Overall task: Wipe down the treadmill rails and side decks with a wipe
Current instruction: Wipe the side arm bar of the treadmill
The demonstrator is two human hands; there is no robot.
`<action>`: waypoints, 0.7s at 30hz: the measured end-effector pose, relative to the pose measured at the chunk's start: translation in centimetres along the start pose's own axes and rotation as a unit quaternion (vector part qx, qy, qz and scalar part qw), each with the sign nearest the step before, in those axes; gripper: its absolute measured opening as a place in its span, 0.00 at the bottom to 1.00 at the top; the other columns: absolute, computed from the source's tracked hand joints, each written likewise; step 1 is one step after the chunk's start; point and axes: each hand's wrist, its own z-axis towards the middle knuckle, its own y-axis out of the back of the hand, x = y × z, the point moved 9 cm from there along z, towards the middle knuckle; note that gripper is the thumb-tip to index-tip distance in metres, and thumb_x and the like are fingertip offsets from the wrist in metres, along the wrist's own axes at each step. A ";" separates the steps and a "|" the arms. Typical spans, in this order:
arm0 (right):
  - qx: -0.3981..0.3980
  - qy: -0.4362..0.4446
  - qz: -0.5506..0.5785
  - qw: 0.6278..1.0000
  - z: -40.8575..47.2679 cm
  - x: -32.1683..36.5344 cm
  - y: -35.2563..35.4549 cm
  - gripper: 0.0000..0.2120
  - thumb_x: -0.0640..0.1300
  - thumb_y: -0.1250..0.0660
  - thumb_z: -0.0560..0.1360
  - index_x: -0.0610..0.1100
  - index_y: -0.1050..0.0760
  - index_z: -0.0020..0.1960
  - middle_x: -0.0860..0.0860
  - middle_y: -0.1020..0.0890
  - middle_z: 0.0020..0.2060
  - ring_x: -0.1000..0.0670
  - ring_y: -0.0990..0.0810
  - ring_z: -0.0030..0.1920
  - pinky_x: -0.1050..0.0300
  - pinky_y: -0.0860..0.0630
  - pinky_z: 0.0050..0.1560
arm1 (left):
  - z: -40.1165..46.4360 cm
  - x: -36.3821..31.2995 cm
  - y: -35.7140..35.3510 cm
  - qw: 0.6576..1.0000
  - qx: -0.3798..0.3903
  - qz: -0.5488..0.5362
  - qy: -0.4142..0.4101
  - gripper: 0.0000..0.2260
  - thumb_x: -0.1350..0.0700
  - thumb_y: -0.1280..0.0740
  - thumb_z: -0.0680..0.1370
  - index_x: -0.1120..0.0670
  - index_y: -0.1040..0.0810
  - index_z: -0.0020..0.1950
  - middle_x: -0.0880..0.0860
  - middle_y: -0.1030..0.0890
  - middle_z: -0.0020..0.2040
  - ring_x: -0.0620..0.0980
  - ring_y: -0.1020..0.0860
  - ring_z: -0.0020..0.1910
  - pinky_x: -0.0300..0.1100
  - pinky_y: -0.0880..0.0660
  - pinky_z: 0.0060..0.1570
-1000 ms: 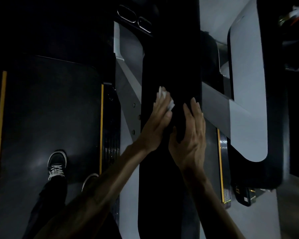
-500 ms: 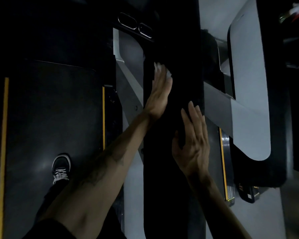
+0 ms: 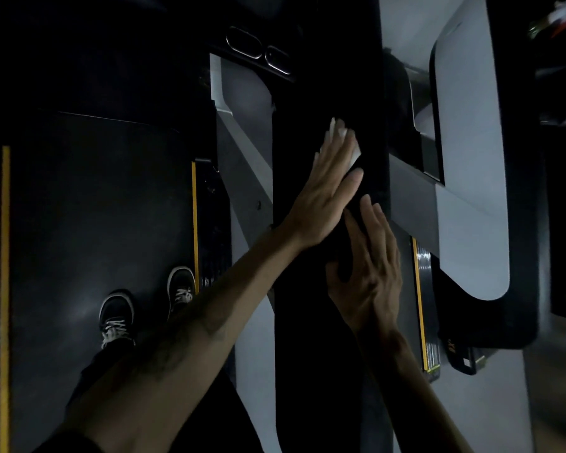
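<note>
Your left hand (image 3: 329, 188) slid back toward you from far reach, fingers straight and together, pressing wipe (image 3: 350, 148) flat on black rail (image 3: 307, 322). Right hand (image 3: 368, 273) unmoved, fingers loosely together, braced on rail. Stroke returning; rail coverage progressing, side decks likely still undone.

Gym: side-by-side treadmills (image 3: 95, 207)

no legible text, labels or numbers
</note>
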 end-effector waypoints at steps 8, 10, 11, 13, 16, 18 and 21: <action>0.037 0.004 -0.045 0.998 3.2 0.4 -1.1 0.29 0.45 0.33 0.77 0.38 0.31 0.77 0.39 0.35 0.79 0.37 0.38 0.79 0.40 0.34 0.75 | 3.0 2.8 3.1 0.998 -0.038 -0.013 0.048 0.38 0.32 0.55 0.83 0.55 0.57 0.84 0.54 0.61 0.84 0.49 0.62 0.83 0.55 0.63 0.81; 0.041 0.015 -0.041 0.998 3.3 0.4 -1.2 0.29 0.45 0.33 0.76 0.38 0.30 0.76 0.38 0.37 0.79 0.36 0.39 0.80 0.38 0.34 0.75 | 1.1 4.4 2.8 0.998 -0.049 0.004 0.041 0.38 0.31 0.56 0.83 0.56 0.56 0.83 0.60 0.58 0.84 0.57 0.61 0.83 0.58 0.58 0.82; 0.042 0.018 -0.040 0.998 3.4 0.5 -1.3 0.30 0.44 0.31 0.76 0.38 0.30 0.76 0.38 0.37 0.80 0.36 0.40 0.80 0.37 0.34 0.75 | 0.3 5.7 2.6 0.997 -0.052 0.010 0.052 0.38 0.29 0.55 0.82 0.53 0.55 0.82 0.61 0.57 0.84 0.59 0.60 0.83 0.58 0.57 0.82; 0.049 0.013 -0.042 0.998 4.0 0.5 -1.5 0.31 0.43 0.28 0.74 0.40 0.29 0.76 0.38 0.38 0.80 0.37 0.41 0.80 0.37 0.35 0.76 | -1.6 8.0 1.8 0.990 -0.052 -0.061 0.114 0.37 0.30 0.53 0.82 0.51 0.54 0.84 0.55 0.57 0.85 0.53 0.60 0.83 0.60 0.55 0.81; 0.051 0.013 -0.048 0.997 5.1 0.8 -1.8 0.30 0.43 0.29 0.75 0.41 0.29 0.76 0.39 0.39 0.80 0.37 0.43 0.81 0.37 0.37 0.77 | -3.9 8.5 0.2 0.975 -0.064 -0.138 0.162 0.30 0.40 0.48 0.86 0.50 0.50 0.84 0.50 0.54 0.85 0.45 0.59 0.83 0.58 0.54 0.82; 0.047 0.024 -0.052 0.997 5.8 0.8 -1.9 0.27 0.43 0.30 0.77 0.40 0.28 0.75 0.38 0.39 0.80 0.37 0.42 0.81 0.37 0.37 0.77 | -4.3 6.9 -0.3 0.968 -0.078 -0.199 0.130 0.34 0.35 0.45 0.83 0.51 0.52 0.83 0.50 0.55 0.85 0.46 0.57 0.83 0.54 0.55 0.82; 0.037 0.046 -0.043 0.997 7.1 1.1 -2.1 0.25 0.44 0.31 0.80 0.40 0.28 0.75 0.37 0.38 0.80 0.38 0.41 0.81 0.38 0.38 0.78 | -3.0 4.6 0.0 0.970 -0.076 -0.205 0.108 0.33 0.37 0.48 0.82 0.51 0.51 0.83 0.51 0.54 0.85 0.46 0.57 0.83 0.53 0.56 0.82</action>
